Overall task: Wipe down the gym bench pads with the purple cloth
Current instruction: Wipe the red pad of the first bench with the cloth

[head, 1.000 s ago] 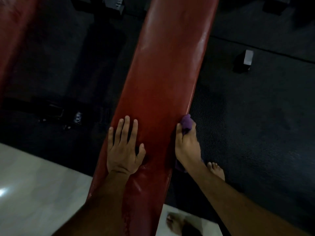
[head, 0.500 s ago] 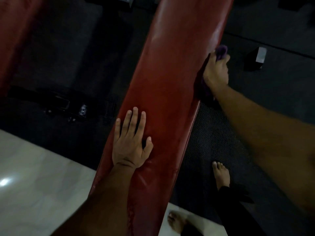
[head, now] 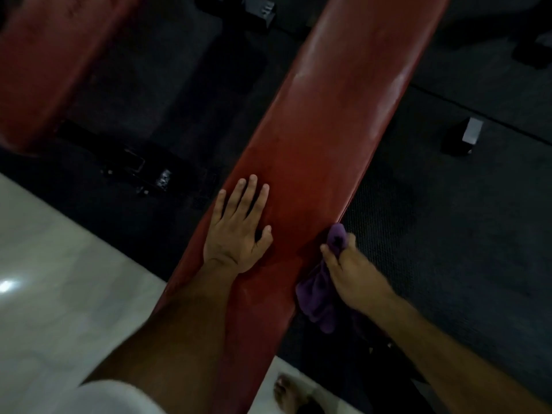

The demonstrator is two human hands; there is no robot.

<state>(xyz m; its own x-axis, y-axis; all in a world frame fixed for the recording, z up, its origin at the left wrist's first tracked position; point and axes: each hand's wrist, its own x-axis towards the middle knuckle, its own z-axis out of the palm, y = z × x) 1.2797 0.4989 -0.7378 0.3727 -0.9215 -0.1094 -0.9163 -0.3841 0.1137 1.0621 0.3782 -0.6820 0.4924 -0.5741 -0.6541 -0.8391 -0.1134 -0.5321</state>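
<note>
From the head camera, a long red bench pad (head: 322, 138) runs diagonally from the bottom middle up to the top right. Its vinyl cover is glossy, with pale sheen patches toward the far end and a duller, darker stretch near the hands. A second red pad (head: 50, 64) fills the top left corner, blurred and partly cut off by the frame edge.

The left hand (head: 237, 231) lies flat on top of the bench pad, fingers straight and slightly spread, palm down, holding nothing. The right hand (head: 351, 273) is at the pad's right edge, fingers curled round the purple cloth (head: 319, 297). One bunch of cloth sticks up above the thumb against the edge of the pad; the rest hangs down below the hand beside the pad's side.

Under and around the bench the floor is dark rubber matting (head: 463, 234) with a fine dotted texture and a seam line across the upper right. At lower left is pale, shiny tile floor (head: 59, 279) with a bright glare spot. A small grey block (head: 472, 134) sits on the matting at right, well apart from the bench. Dark metal frame parts (head: 140, 171) lie between the two pads. A bare foot (head: 288, 394) stands on the tile at the bottom edge.
</note>
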